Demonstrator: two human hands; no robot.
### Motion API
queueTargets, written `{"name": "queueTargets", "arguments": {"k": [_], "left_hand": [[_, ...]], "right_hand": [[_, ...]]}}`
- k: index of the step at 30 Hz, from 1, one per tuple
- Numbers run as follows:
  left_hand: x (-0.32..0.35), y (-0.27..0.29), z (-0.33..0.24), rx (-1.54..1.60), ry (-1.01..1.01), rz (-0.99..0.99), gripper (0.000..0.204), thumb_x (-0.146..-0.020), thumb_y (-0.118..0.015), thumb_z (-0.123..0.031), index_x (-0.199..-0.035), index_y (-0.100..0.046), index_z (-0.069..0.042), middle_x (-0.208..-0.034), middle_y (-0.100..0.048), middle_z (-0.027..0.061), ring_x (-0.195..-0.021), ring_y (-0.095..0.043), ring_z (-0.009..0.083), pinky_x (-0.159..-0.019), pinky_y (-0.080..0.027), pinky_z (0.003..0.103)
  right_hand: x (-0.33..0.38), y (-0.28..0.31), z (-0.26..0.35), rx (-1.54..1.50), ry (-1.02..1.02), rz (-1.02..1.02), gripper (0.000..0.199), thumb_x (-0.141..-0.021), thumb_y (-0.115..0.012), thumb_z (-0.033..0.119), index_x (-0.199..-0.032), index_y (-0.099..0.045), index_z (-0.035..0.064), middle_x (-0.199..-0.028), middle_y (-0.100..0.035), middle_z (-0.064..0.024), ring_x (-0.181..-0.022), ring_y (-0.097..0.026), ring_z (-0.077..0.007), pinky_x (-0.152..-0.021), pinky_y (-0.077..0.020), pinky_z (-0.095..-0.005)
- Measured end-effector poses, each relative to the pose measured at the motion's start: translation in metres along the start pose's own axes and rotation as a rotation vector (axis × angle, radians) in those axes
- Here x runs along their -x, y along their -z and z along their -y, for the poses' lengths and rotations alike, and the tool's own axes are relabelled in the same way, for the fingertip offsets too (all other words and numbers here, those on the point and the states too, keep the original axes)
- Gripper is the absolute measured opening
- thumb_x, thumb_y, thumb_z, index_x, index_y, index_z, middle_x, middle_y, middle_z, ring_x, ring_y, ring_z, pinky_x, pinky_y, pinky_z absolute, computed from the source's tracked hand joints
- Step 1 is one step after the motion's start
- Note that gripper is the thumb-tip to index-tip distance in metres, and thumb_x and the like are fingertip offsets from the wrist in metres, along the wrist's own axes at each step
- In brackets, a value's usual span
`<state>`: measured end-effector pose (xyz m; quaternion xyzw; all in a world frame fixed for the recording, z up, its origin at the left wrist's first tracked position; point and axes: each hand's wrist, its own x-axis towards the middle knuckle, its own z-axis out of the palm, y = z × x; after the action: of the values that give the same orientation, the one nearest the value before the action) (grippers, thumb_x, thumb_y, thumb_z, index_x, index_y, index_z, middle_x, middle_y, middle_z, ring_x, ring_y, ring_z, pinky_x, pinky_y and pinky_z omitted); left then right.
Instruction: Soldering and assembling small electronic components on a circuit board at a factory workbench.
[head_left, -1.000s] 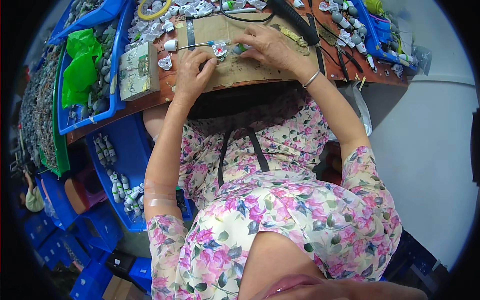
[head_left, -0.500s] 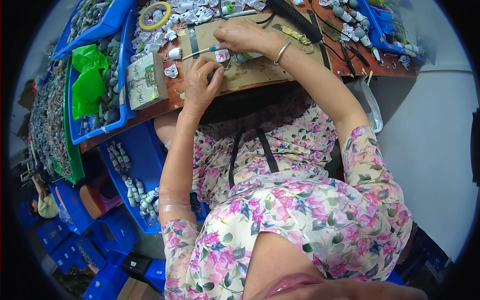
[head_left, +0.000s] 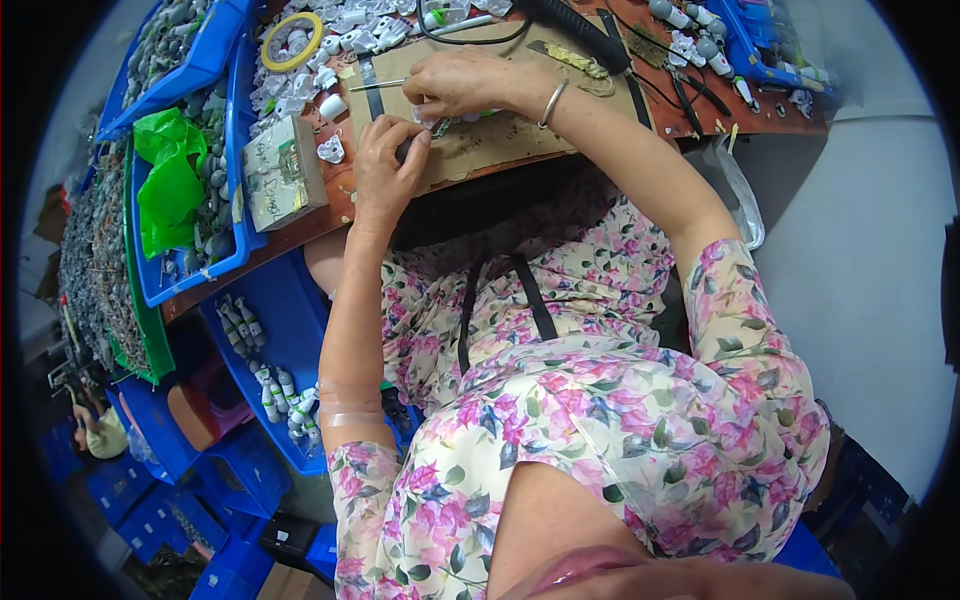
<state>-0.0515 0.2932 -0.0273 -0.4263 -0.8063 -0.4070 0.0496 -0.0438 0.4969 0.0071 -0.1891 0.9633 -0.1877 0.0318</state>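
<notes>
My left hand rests on the brown cardboard mat at the bench's front edge, fingertips pinched on a small white-and-dark part. My right hand, with a metal bangle on its wrist, curls over the same part from above, and its fingertips meet the left ones. The part is mostly hidden by the fingers. Metal tweezers lie on the mat just left of my right hand.
A heap of small white parts and a yellow tape roll lie at the back. A small box stands left of the mat. Blue trays hold grey parts and a green bag. A black hand tool lies behind my right hand.
My right hand has moved left across the mat and now meets my left hand over the small part. The view has shifted slightly.
</notes>
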Motion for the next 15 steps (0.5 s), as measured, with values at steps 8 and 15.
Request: {"name": "queueTargets", "arguments": {"k": [8,15], "left_hand": [[-0.004,0.004,0.000,-0.008,0.026,0.060,0.015,-0.088,-0.066,-0.018,-0.087,-0.069,-0.003,-0.088,-0.063,0.0109,-0.089,-0.059,0.0308,-0.081,-0.046,0.041],[-0.012,0.008,0.004,0.016,0.071,0.135,0.021,-0.088,-0.065,-0.022,-0.088,-0.068,-0.001,-0.089,-0.065,0.0135,-0.090,-0.060,0.0329,-0.080,-0.046,0.041]], "right_hand": [[0.015,-0.004,-0.018,0.114,-0.106,-0.240,0.020,-0.091,-0.064,0.026,-0.095,-0.064,0.0064,-0.091,-0.065,-0.0120,-0.088,-0.065,-0.0325,-0.078,-0.0511,-0.0443],[0.058,-0.025,-0.007,-0.043,0.097,-0.592,0.021,-0.087,-0.069,0.023,-0.105,-0.066,0.0110,-0.094,-0.064,-0.0093,-0.095,-0.061,-0.0301,-0.084,-0.0492,-0.0412]]}}
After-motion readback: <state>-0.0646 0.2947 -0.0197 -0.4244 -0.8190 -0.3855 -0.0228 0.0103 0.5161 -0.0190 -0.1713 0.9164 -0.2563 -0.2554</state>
